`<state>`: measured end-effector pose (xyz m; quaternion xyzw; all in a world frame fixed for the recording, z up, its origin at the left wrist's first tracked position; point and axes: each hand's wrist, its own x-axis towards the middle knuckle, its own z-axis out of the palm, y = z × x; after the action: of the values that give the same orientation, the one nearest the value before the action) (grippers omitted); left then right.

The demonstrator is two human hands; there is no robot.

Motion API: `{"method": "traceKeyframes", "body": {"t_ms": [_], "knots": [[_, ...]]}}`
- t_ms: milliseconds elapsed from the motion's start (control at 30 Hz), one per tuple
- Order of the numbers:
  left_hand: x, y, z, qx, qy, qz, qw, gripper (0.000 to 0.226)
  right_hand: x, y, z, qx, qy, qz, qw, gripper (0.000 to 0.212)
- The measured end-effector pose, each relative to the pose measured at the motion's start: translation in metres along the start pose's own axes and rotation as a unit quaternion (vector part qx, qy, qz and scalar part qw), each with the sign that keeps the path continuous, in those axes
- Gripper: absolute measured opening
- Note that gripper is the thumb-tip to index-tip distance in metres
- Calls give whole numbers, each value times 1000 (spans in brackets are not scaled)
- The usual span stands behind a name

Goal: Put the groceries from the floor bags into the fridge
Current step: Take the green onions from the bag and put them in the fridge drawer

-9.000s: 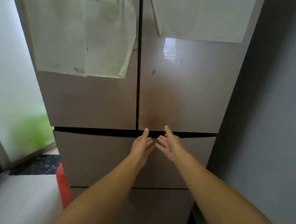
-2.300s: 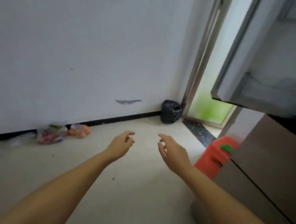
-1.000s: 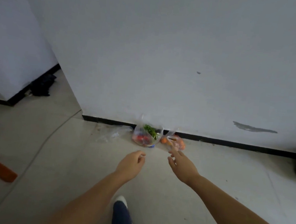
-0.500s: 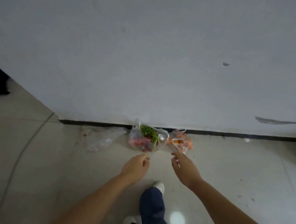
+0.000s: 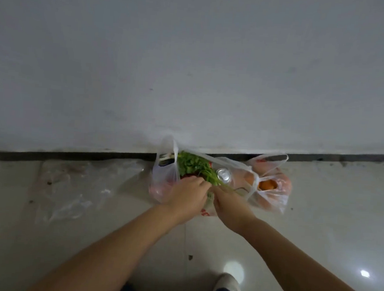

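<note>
Seen from the head camera, looking down at a pale tiled floor that meets a grey wall along a dark skirting strip. At about 12 o'clock from the hands, against the skirting, a clear plastic bag standing open, with a bunch of green leafy herbs sticking out of its mouth and the silver top of a drink can just beside the herbs at 3 o'clock. Something red and pink inside the same bag, too blurred to name. Touching this bag at 3 o'clock, a second bag with knotted handles, holding orange fruit. At 9 o'clock from the first bag, an empty sheet of clear plastic lying flat on the tiles. Left hand reaching into the near edge of the first bag, fingers curled down at the herb stems; cannot tell if really gripping the stems or the bag edge. Right hand just beside the left, almost touching, fingers curled over the thin green stems under the can; the grip itself is hidden, so cannot tell. Both forearms bare, coming from 6 o'clock. At the bottom edge, dark trouser legs and one white shoe on the floor, with bright light spots reflected close to it.
</note>
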<state>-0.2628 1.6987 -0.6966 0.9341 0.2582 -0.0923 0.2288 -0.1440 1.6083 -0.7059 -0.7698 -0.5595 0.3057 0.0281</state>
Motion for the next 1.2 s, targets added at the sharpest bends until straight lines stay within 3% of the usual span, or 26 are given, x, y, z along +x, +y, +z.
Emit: {"method": "traceKeyframes", "body": {"t_ms": [100, 167, 267, 400, 500, 567, 633, 733, 833, 967, 1067, 1200], "knots": [[35, -43, 31, 204, -80, 76, 973, 29, 33, 24, 48, -62, -36, -21, 997, 48], [44, -66, 47, 272, -166, 66, 946, 27, 44, 39, 77, -50, -91, -40, 994, 52], [37, -97, 82, 266, -281, 83, 918, 28, 45, 53, 108, -32, -192, -89, 977, 60], [20, -104, 105, 236, -410, 114, 874, 45, 39, 57, 121, -98, -313, -97, 940, 62], [20, -105, 114, 209, -492, 80, 842, 51, 41, 62, 115, -114, -325, -68, 936, 58], [26, -116, 121, 230, -507, 65, 828, 47, 46, 70, 111, -117, -307, -60, 943, 58], [34, -125, 127, 234, -496, 33, 836, 41, 49, 79, 112, -103, -289, -44, 951, 58], [52, -127, 131, 143, -434, 6, 889, 36, 51, 86, 112, -77, -303, -20, 950, 56], [73, -117, 119, 34, -286, -12, 958, 14, 52, 73, 81, 0, -323, -7, 946, 48], [105, -94, 89, -100, -107, -13, 989, 32, 69, 60, 24, 199, -121, 21, 972, 34], [126, -88, 83, -181, -22, -1, 983, 42, 95, 72, 12, 100, -39, 38, 993, 35], [146, -90, 89, -135, -13, 11, 991, 44, 116, 97, 23, -10, -82, 74, 994, 35]]}}
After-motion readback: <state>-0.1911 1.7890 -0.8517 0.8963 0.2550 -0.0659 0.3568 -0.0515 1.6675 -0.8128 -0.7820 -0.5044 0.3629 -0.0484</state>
